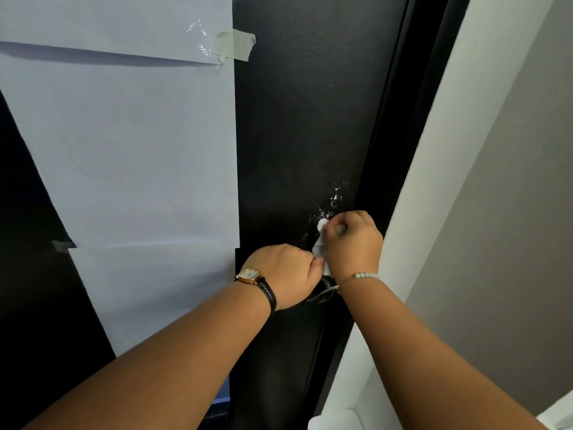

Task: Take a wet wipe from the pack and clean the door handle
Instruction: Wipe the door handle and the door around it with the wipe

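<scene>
My right hand (353, 240) is closed around a white wet wipe (320, 248), pressing it against the black door (304, 119) by a small white round fitting (322, 224). My left hand (286, 274), wearing a watch, sits just below and left, its fingers curled over the dark door handle (324, 291), of which only a black and metal part shows under my wrists. My left fingertips touch the wipe's lower edge. Wet smears glisten on the door above my right hand. The wipe pack is not in view.
Large white paper sheets (124, 150) are taped to the door's left side. The black door frame (412, 88) runs diagonally on the right, with a white and grey wall (496, 212) beyond it. A white object (338, 420) shows at the bottom right.
</scene>
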The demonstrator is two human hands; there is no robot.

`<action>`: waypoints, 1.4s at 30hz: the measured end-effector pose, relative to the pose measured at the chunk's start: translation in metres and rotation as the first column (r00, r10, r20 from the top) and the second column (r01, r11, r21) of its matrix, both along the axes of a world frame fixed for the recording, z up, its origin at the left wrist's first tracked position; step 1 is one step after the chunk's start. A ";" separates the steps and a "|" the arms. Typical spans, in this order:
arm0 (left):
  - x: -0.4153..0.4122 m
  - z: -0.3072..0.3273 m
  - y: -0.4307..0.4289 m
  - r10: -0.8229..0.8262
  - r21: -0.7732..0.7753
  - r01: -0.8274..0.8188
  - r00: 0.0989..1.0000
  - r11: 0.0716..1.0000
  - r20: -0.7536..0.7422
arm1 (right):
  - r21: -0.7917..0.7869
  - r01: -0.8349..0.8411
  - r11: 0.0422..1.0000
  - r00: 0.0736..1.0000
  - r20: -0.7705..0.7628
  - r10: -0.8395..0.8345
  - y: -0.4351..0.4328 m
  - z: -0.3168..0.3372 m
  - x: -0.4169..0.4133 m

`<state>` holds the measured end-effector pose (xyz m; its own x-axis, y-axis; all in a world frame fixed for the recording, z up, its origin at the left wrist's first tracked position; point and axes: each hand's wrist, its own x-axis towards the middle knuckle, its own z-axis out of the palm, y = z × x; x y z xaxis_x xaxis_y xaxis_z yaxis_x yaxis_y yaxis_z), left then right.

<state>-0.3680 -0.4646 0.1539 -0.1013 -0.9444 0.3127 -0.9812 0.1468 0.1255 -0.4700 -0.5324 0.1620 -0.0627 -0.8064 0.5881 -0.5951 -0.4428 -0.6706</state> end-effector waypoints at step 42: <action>0.003 -0.001 -0.001 -0.023 0.001 0.023 0.999 1.000 -0.026 | 0.083 -0.103 0.991 0.990 -0.092 0.110 -0.001 0.000 -0.030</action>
